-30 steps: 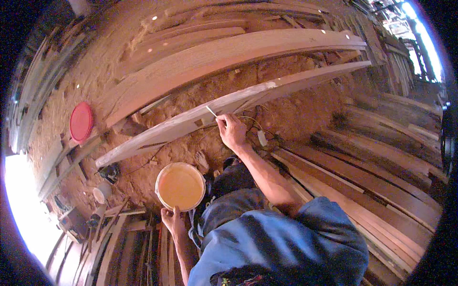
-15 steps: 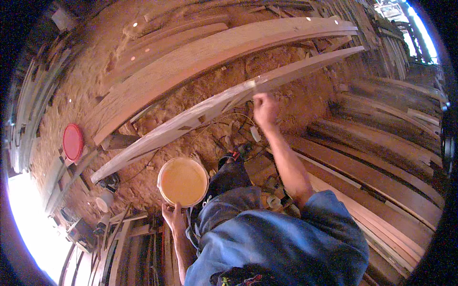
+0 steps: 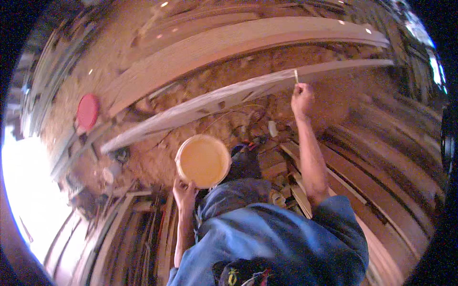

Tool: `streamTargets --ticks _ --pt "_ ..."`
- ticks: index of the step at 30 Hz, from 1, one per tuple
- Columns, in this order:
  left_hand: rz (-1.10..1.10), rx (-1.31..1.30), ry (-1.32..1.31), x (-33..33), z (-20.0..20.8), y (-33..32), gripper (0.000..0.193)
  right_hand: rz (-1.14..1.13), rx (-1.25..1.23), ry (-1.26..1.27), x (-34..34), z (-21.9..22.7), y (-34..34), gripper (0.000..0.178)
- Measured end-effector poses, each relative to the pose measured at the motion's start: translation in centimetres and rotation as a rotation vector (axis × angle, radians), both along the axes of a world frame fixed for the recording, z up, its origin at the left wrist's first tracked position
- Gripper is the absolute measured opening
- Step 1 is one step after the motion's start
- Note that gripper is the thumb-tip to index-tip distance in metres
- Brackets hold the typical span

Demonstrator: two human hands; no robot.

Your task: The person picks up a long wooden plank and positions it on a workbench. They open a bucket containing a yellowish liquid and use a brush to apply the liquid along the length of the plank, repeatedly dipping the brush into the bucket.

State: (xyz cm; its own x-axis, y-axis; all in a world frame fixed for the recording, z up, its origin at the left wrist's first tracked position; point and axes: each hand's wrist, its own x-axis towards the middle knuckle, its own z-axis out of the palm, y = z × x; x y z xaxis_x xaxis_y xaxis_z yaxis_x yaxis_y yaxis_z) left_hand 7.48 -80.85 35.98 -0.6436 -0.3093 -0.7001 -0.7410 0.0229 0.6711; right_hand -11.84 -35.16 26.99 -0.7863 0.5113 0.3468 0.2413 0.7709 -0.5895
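My left hand (image 3: pixel 184 193) grips the near rim of a round pale bucket (image 3: pixel 178 159) holding a yellowish-tan liquid. The bucket is beside my dark trousers, its open top facing up. My right arm reaches forward, and the right hand (image 3: pixel 302 100) is closed around a thin pale tool, apparently a paintbrush (image 3: pixel 296 76). Its tip meets the upper edge of a long plank (image 3: pixel 205 104) or looks very close to it; contact is hard to judge. Left of the tip the plank's face looks whitish and shiny; to the right it is duller.
Beyond lies a wider brown board (image 3: pixel 210 52), roughly parallel to the plank. A red round lid (image 3: pixel 88 112) is at the left. Stacked timber (image 3: pixel 377 167) fills the right side, and more boards (image 3: pixel 124 238) stand at lower left. A thin cable curves over the dirt floor.
My right hand and the brush have moved to the right along the plank. The whole view has shifted, so bucket and lid appear farther right. My left hand still holds the bucket.
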Motion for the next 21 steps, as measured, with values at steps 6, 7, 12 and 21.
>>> streamTargets --ticks 6,7,12,21 --pt "-0.137 -0.288 0.158 1.0 -1.5 -1.0 0.019 0.508 -0.170 -0.068 5.0 4.5 -14.0 0.012" --pt "-0.100 -0.244 0.120 1.1 -1.4 -1.3 0.019 0.612 -0.286 -0.187 6.1 5.3 -16.6 0.011" --pt "-0.131 -0.287 0.135 1.9 -0.9 -2.0 0.021 1.120 -0.122 -0.466 10.7 4.2 -26.8 0.008" --pt "-0.206 -0.335 0.094 2.5 -0.3 -2.4 0.031 1.359 0.055 -0.719 15.6 -7.4 -34.1 0.015"
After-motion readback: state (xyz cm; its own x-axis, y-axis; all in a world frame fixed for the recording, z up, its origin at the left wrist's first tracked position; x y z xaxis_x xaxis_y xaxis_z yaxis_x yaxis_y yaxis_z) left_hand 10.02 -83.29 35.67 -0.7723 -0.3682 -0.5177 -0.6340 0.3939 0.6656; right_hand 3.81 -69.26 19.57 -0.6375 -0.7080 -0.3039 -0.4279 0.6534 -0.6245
